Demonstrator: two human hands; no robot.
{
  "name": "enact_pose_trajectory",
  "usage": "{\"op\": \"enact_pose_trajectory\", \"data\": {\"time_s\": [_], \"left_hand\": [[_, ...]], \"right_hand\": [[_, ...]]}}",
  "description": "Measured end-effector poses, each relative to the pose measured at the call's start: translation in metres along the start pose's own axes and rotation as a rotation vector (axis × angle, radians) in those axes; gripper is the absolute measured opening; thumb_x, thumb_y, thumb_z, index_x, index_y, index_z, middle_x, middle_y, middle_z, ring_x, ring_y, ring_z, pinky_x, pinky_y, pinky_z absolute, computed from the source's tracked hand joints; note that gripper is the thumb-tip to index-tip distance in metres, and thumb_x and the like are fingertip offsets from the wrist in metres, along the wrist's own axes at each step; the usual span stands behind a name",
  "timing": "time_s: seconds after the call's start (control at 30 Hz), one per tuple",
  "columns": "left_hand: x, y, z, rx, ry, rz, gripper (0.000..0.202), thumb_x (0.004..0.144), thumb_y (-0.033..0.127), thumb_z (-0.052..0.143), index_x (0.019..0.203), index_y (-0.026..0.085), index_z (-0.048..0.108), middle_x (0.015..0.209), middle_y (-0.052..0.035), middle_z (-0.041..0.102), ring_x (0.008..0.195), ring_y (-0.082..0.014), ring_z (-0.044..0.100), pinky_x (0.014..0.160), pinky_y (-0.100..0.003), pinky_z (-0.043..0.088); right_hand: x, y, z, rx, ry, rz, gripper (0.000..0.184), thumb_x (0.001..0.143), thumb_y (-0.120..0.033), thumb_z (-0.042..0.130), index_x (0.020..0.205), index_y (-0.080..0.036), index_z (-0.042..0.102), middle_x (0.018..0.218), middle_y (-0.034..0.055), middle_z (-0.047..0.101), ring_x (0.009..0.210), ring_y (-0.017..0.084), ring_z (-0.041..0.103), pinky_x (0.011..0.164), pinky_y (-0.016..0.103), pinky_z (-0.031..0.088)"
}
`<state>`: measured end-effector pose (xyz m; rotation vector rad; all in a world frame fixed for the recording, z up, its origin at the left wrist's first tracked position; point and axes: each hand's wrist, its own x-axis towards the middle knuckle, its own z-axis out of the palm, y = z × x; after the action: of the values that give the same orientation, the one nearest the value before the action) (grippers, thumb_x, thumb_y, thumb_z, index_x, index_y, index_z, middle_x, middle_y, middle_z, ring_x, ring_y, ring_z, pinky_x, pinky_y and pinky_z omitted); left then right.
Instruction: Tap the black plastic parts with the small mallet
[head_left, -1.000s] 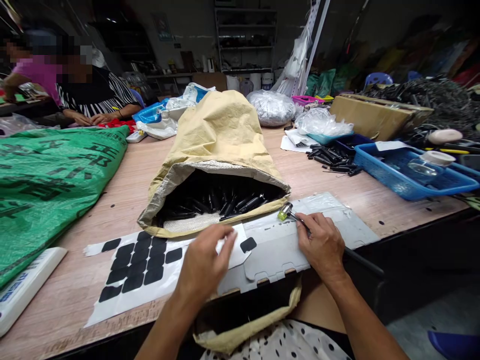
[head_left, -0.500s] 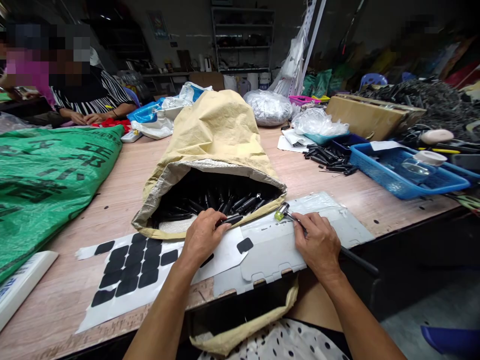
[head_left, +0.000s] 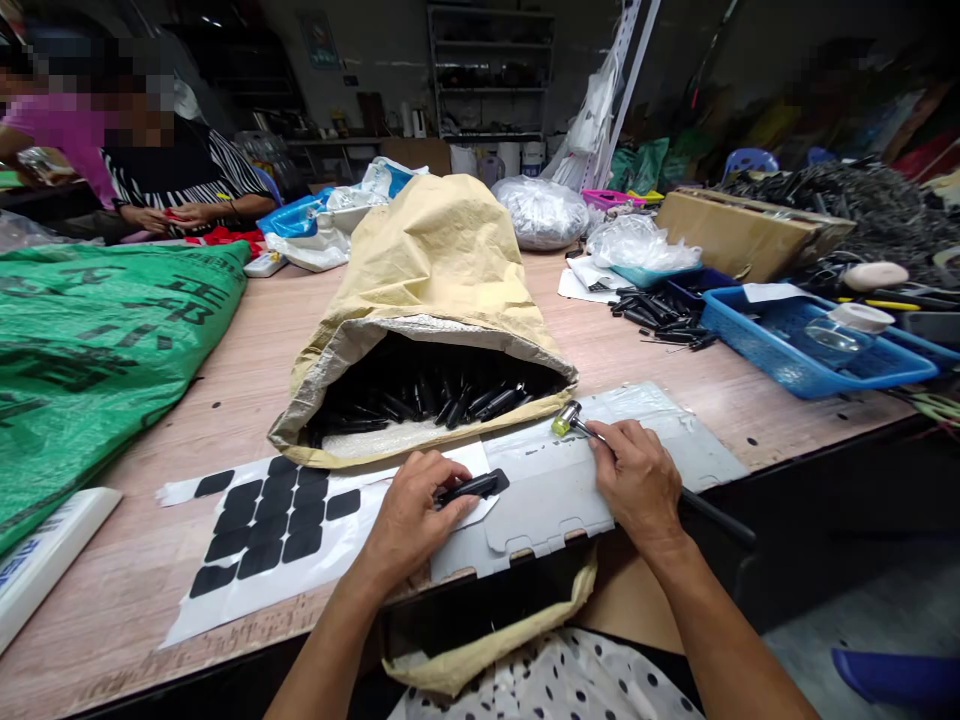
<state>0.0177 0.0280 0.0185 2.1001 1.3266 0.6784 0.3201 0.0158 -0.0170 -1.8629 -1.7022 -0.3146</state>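
Observation:
Between the thumb and fingers of my left hand (head_left: 418,508) is a black cylindrical piece (head_left: 469,488), held just above the white sheet and the grey board (head_left: 555,500). My right hand (head_left: 637,475) is closed round the handle of a small hammer (head_left: 571,420) with a yellow-green face, its head over the board. Behind my hands lies an open tan sack (head_left: 442,250), its mouth facing me, with many similar black pieces (head_left: 442,395) inside. A white sheet (head_left: 315,590) with black rounded-square stickers (head_left: 285,520) lies to the left, partly under the sack's edge.
A green woven sack (head_left: 112,350) fills the left side of the table. At right stand a blue basket (head_left: 795,375) with a clear jar (head_left: 847,330) and a pile of black parts (head_left: 660,315). Across the table, a person in a striped top (head_left: 217,170) handles red material.
My left hand has drawn the black piece out from the sack's mouth, toward me and slightly right, over the sheet. My right hand with the hammer has barely moved.

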Motion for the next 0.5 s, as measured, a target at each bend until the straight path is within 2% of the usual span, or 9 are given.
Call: {"op": "enact_pose_trajectory", "data": {"time_s": [0.1,0.23,0.3,0.37,0.43,0.5], "left_hand": [[0.002,0.0,0.002,-0.022,0.009,0.008,0.011,0.086,0.028,0.073,0.095,0.024,0.072,0.087,-0.0023,0.065,0.09,-0.023,0.057,0.082,-0.036,0.044],[0.0,-0.002,0.002,-0.05,0.032,0.016,0.014,0.084,0.021,0.071,0.097,0.023,0.073,0.089,-0.0024,0.065,0.093,-0.0227,0.056,0.082,-0.035,0.044],[0.0,-0.004,0.002,-0.058,0.031,0.01,0.014,0.083,0.02,0.071,0.097,0.023,0.074,0.089,-0.0026,0.065,0.094,-0.0227,0.055,0.083,-0.035,0.043],[0.0,-0.006,0.003,-0.073,0.032,0.005,0.015,0.084,0.02,0.071,0.097,0.023,0.075,0.09,-0.0029,0.065,0.095,-0.0229,0.055,0.084,-0.035,0.043],[0.0,-0.007,0.003,-0.089,0.038,0.006,0.015,0.084,0.02,0.071,0.098,0.023,0.076,0.091,-0.0029,0.065,0.095,-0.0228,0.055,0.085,-0.035,0.042],[0.001,-0.007,0.003,-0.102,0.039,0.012,0.015,0.085,0.02,0.071,0.098,0.024,0.077,0.09,-0.0027,0.064,0.095,-0.0225,0.054,0.085,-0.035,0.042]], "right_hand": [[-0.002,-0.006,-0.008,0.081,0.012,-0.001,0.027,0.097,-0.022,0.055,0.117,-0.025,0.073,0.093,0.0049,0.068,0.091,0.023,0.061,0.08,0.036,0.046],[-0.009,-0.033,-0.03,0.408,0.071,-0.067,0.032,0.1,-0.02,0.052,0.127,-0.025,0.067,0.106,0.0067,0.069,0.1,0.021,0.065,0.09,0.035,0.051],[-0.013,-0.052,-0.04,0.573,0.011,-0.129,0.033,0.099,-0.017,0.053,0.128,-0.027,0.067,0.109,0.0064,0.069,0.102,0.02,0.065,0.092,0.034,0.053],[-0.017,-0.068,-0.045,0.658,-0.107,-0.186,0.038,0.099,-0.014,0.051,0.132,-0.028,0.065,0.107,0.0063,0.068,0.101,0.019,0.065,0.09,0.032,0.054],[-0.022,-0.081,-0.046,0.67,-0.182,-0.247,0.043,0.099,-0.011,0.048,0.136,-0.029,0.062,0.101,0.0057,0.066,0.094,0.018,0.064,0.084,0.032,0.054],[-0.026,-0.089,-0.044,0.654,-0.184,-0.296,0.049,0.098,-0.008,0.047,0.139,-0.031,0.06,0.095,0.0053,0.063,0.089,0.018,0.061,0.078,0.031,0.053]]}}
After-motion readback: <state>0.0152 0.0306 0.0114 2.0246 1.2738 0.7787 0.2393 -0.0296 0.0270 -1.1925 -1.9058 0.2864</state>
